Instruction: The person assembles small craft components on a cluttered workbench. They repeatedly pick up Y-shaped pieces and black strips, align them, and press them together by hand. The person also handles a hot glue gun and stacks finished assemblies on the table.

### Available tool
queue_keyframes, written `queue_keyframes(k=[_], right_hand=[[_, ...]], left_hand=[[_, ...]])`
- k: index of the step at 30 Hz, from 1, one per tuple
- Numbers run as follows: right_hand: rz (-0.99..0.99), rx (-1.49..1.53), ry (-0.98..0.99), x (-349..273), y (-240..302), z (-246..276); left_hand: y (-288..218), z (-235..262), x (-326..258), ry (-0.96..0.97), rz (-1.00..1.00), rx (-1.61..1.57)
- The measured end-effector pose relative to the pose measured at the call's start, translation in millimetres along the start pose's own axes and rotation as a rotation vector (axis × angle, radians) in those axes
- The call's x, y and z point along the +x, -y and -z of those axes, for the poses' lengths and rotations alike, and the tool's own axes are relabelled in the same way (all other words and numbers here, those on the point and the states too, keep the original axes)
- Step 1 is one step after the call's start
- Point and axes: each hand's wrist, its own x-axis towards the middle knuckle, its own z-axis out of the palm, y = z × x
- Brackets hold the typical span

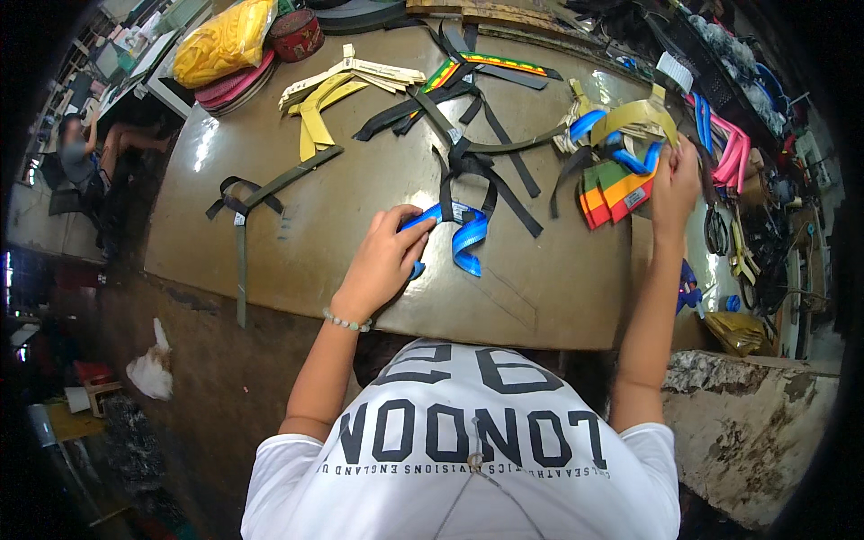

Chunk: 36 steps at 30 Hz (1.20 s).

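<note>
My left hand (387,256) pinches a shiny blue strap (436,216) on the table near its front edge. One end of that strap curls down beside my fingers, and a black strap piece with a small white label lies against it. At the right, my right hand (677,184) reaches to a pile of straps, its fingers closed at the end of another blue strap (637,166). A curved olive-yellow strap (630,117) arches just above those fingertips. Beside my right hand lie red, yellow and green striped straps (612,193); its fingertips are partly hidden.
The brown table (306,243) carries black straps (513,171), yellow straps (315,121) and a long olive strap (241,261). A yellow bag (225,45) and a round tin (297,36) stand far left. Pink straps (731,148) hang right. A person (81,157) sits far left.
</note>
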Motion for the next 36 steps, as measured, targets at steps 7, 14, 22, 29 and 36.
queue_keyframes(k=[7, 14, 22, 29, 36], right_hand=[[-0.743, 1.252, 0.691, -113.9, 147.4, -23.2], [0.007, 0.745, 0.95, -124.2, 171.3, -30.4], [0.408, 0.141, 0.752, -120.0, 106.8, -21.7], [-0.118, 0.173, 0.825, -116.6, 47.8, 6.2], [0.018, 0.041, 0.751, -117.5, 63.9, 11.0]], left_hand=[[-18.6, 7.4, 7.5, -0.34, -0.124, 0.275], [-44.5, 26.3, 8.9, -0.315, 0.37, -1.276], [-27.2, -34.7, 44.2, 0.079, 0.477, -0.808], [0.7, -26.5, 31.8, 0.166, 0.425, -0.466], [-15.8, -19.0, 31.6, 0.03, 0.326, -0.173]])
